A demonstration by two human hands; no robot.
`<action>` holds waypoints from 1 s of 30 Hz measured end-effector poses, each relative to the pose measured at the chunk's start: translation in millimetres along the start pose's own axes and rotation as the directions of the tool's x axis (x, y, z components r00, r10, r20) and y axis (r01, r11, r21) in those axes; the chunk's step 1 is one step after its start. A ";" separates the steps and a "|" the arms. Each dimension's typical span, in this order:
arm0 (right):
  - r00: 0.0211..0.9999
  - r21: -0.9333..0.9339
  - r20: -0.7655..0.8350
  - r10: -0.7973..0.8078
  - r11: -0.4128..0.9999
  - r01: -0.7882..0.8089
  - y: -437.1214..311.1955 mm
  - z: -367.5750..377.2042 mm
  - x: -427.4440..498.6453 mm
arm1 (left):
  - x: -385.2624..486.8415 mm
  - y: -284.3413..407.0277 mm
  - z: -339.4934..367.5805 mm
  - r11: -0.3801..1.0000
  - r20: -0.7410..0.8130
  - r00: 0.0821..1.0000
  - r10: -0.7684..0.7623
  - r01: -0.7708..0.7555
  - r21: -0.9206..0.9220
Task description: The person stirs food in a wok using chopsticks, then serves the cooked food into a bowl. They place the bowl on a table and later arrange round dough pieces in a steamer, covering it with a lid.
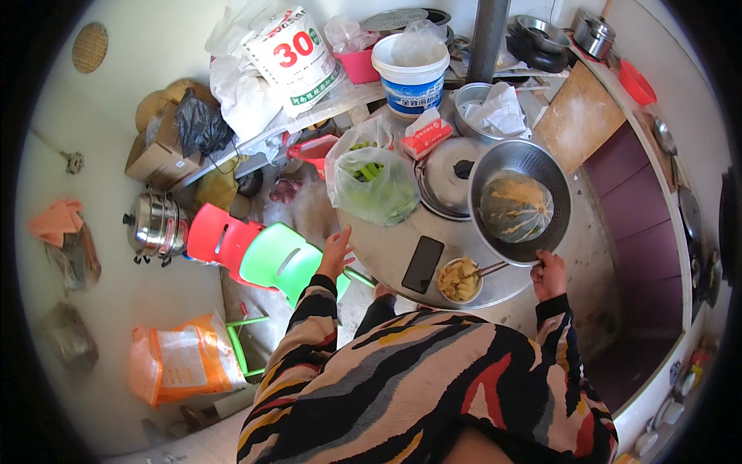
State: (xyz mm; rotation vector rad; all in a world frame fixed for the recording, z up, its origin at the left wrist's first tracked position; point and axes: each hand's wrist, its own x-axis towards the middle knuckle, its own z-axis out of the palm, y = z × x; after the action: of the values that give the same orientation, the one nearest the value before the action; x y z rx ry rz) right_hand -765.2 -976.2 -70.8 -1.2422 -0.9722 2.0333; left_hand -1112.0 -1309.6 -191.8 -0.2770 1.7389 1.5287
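My right hand [548, 274] grips the near rim of a metal colander [522, 153], tilted over the right side of the round table [371, 246]. Inside the colander rests a green and orange pumpkin [516, 206]. My left hand [336, 250] is off the table's left edge, fingers apart and holding nothing. Between my hands lie a black smartphone [423, 264] and a bowl [476, 293] of yellowish food pieces [458, 278], with chopsticks [491, 268] across its rim. A clear plastic bag [377, 197] of green vegetables sits beyond the phone.
A lidded metal pot [449, 171], a red tissue pack [427, 134], a metal pot with white paper [472, 95] and a white-and-blue bucket [410, 81] stand farther back. Red [217, 238] and green [278, 255] plastic chairs are at left. A purple-fronted counter [637, 214] runs along the right.
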 end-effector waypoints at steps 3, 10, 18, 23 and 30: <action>1.000 -0.005 -0.002 0.021 1.000 -0.021 18.4 -2.4 -1.6 | 37.4 14.6 7.0 0.998 -0.028 0.999 -0.034 0.033 -0.055; 0.975 -0.393 -0.152 -0.160 0.915 0.089 53.6 26.1 -21.7 | 122.0 41.9 28.4 0.999 0.046 0.999 -0.029 0.030 -0.012; 0.948 -0.104 -0.315 0.043 0.991 -0.079 66.7 91.1 -31.9 | 194.4 51.9 51.3 0.982 -0.074 0.985 -0.157 0.148 -0.118; 0.964 -0.144 -0.264 0.037 0.987 -0.077 103.6 106.5 -31.6 | 232.7 69.5 53.1 1.000 -0.043 0.999 0.000 0.000 0.010; 0.925 -0.395 -0.369 0.090 0.886 -0.244 150.8 167.9 -9.0 | 323.6 123.6 75.3 0.940 0.006 0.947 0.321 -0.318 -0.125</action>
State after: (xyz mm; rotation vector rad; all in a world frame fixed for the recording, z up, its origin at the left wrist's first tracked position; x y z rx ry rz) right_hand -927.0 -1119.3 -136.7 -1.9071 -1.2174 1.6798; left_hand -1373.8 -1104.9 -314.8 -0.0338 1.7330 1.8671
